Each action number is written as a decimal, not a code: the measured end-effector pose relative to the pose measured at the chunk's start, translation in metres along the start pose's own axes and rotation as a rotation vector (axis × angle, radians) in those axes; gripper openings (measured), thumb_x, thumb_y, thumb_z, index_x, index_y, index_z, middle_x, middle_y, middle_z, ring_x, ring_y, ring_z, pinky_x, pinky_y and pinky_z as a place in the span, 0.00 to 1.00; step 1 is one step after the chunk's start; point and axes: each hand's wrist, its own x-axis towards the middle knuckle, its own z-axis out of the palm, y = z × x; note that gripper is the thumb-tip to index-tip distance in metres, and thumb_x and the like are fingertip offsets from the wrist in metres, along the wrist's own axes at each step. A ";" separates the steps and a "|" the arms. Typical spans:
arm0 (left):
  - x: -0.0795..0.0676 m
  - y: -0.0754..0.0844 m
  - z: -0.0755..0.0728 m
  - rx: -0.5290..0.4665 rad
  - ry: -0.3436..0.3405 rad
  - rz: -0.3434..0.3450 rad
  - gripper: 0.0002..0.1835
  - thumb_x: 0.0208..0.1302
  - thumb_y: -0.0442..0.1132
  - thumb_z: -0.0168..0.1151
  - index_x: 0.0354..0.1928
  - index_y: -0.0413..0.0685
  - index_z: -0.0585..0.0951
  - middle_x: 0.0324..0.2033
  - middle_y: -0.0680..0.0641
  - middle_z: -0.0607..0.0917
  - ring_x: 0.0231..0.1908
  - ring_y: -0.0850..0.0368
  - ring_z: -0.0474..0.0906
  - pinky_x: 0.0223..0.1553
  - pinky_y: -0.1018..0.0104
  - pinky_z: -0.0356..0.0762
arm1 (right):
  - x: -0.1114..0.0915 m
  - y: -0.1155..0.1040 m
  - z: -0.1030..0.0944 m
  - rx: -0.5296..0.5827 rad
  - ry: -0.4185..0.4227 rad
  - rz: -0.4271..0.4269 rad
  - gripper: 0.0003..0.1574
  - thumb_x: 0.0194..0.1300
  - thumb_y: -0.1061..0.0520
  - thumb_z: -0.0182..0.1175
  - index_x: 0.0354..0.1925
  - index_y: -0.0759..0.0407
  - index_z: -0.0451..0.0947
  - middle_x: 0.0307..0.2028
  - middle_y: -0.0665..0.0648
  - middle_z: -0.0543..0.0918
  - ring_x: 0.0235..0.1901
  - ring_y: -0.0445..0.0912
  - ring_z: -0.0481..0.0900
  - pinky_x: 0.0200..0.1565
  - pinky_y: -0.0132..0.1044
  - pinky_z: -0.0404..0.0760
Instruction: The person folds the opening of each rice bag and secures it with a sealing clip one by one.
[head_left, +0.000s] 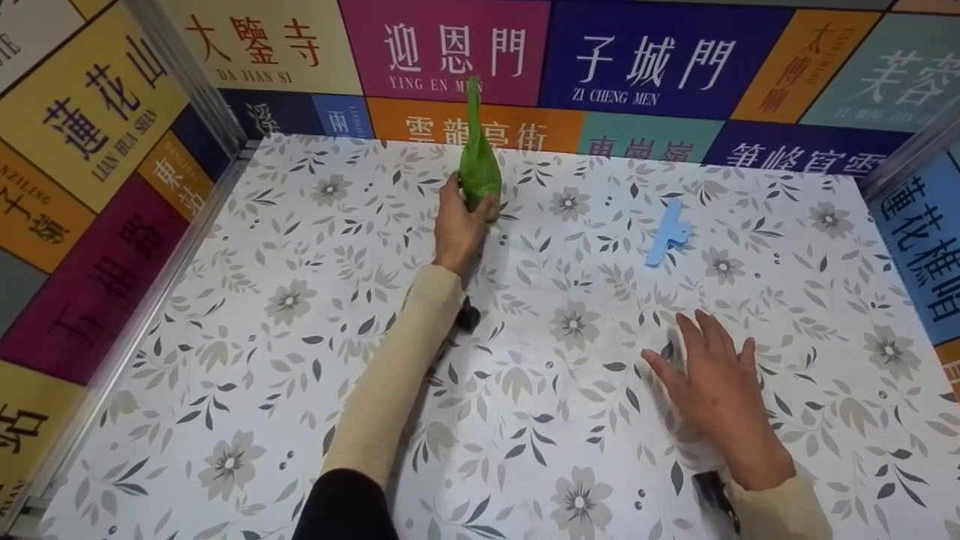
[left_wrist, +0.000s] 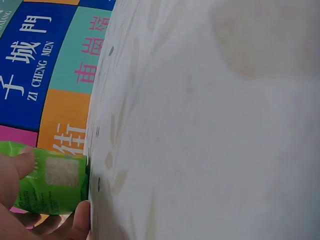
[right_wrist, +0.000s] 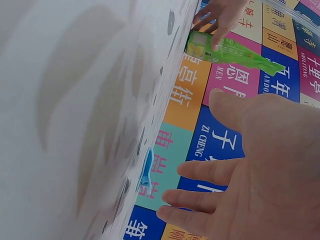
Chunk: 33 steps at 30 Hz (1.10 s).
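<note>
Left hand (head_left: pixel 457 225) grips green packet (head_left: pixel 478 169) upright on counter (head_left: pixel 225 360) — right hand (head_left: pixel 716 390) open, empty; next, probably reach blue clip (head_left: pixel 667 234).

Two hands are in view: the left hand (head_left: pixel 457 225) and the right hand (head_left: pixel 712 386). There is one green packet (head_left: pixel 478 169), standing upright in the grip of the left hand, and only that one packet shows in either wrist view. There is one blue clip (head_left: pixel 667 232), lying beyond the right hand and well to the right of the left hand, touched by neither. One bench (head_left: pixel 225 360) with a flower-printed cover carries both things. Two pale sleeves show, one on each arm. One small dark device sits under the left forearm, and another at the right wrist.
</note>
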 end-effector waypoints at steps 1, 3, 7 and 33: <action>0.000 0.000 0.000 0.003 -0.001 0.003 0.40 0.76 0.50 0.62 0.82 0.52 0.56 0.75 0.46 0.69 0.71 0.49 0.73 0.72 0.55 0.73 | 0.000 0.000 0.000 0.002 0.000 -0.001 0.50 0.76 0.35 0.57 0.76 0.70 0.60 0.75 0.78 0.59 0.74 0.74 0.56 0.69 0.84 0.39; 0.000 0.000 -0.001 0.006 -0.008 0.004 0.39 0.76 0.49 0.62 0.81 0.53 0.56 0.75 0.46 0.69 0.71 0.49 0.73 0.72 0.55 0.73 | 0.001 0.001 0.000 0.010 0.002 -0.003 0.50 0.77 0.35 0.57 0.76 0.70 0.60 0.75 0.78 0.59 0.75 0.75 0.56 0.69 0.84 0.38; -0.001 -0.001 -0.005 0.027 -0.025 0.008 0.37 0.77 0.47 0.61 0.81 0.52 0.58 0.74 0.46 0.70 0.71 0.50 0.73 0.72 0.56 0.72 | 0.001 0.001 -0.001 0.023 -0.007 0.000 0.49 0.77 0.35 0.57 0.76 0.70 0.60 0.75 0.78 0.59 0.75 0.74 0.55 0.70 0.84 0.37; 0.001 0.012 -0.011 0.072 -0.172 -0.017 0.41 0.74 0.51 0.64 0.80 0.49 0.56 0.72 0.45 0.72 0.71 0.51 0.72 0.75 0.55 0.69 | 0.013 -0.004 0.001 0.032 -0.018 -0.017 0.47 0.77 0.37 0.56 0.75 0.70 0.62 0.74 0.79 0.60 0.74 0.76 0.57 0.71 0.81 0.41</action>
